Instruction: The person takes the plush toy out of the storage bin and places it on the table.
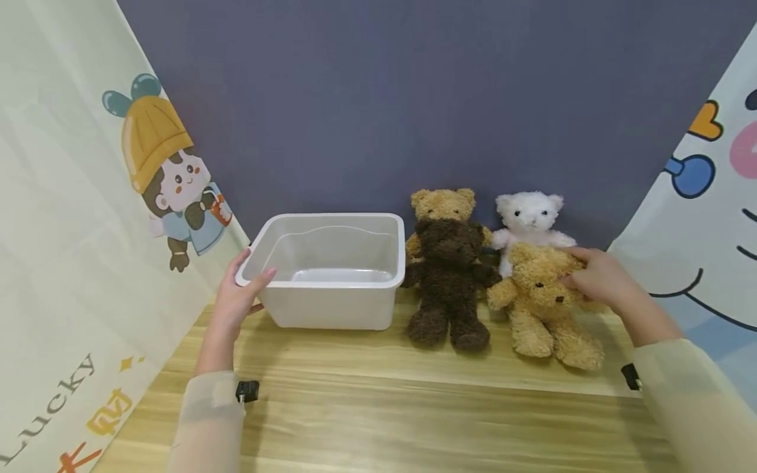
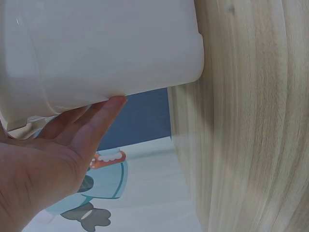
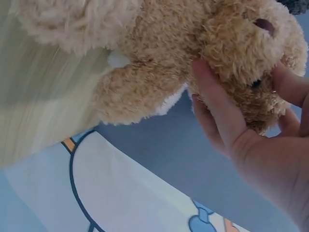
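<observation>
A white plastic bin (image 1: pixel 331 305) stands at the left of the table. My left hand (image 1: pixel 232 299) holds its left end, thumb over the rim and fingers against the outer wall (image 2: pixel 120 43). In the left wrist view the fingers of the left hand (image 2: pixel 53 159) lie along the bin's side, under its lip. My right hand (image 1: pixel 600 279) grips the head of a light-brown teddy bear (image 1: pixel 547 309) at the right. The right wrist view shows the right hand (image 3: pixel 256 140) with fingers and thumb around the bear's fuzzy head (image 3: pixel 241 43).
A dark-brown teddy bear (image 1: pixel 449 282) sits in front of a tan teddy bear (image 1: pixel 443 203), right of the bin. Behind the gripped bear sits a white teddy bear (image 1: pixel 529 213). A dark cloth (image 1: pixel 414 98) backs the wooden table (image 1: pixel 414 420); printed sheets hang at both sides.
</observation>
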